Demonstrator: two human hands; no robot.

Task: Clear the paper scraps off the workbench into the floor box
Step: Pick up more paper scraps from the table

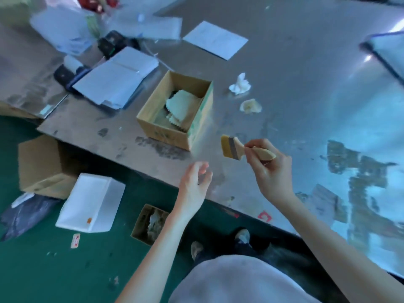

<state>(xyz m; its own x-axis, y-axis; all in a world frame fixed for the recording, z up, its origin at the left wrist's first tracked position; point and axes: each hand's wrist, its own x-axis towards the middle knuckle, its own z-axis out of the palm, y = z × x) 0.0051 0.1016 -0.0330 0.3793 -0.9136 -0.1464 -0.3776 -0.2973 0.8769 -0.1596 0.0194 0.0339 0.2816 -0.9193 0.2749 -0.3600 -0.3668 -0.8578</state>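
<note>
right hand [270, 167] grips wooden handle of brush [232, 148] | left hand [194, 184] loose, holds nothing, over worktop [306, 73] edge | two crumpled paper scraps [240, 84] lie on worktop beyond brush | floor box [140, 224] stands below left forearm

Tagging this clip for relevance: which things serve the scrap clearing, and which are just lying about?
Job: white crumpled scrap, yellowish crumpled scrap, brush held by right hand, floor box, workbench.
Lying about: benchtop cardboard box, paper stack, single sheet, white box on floor.
</note>
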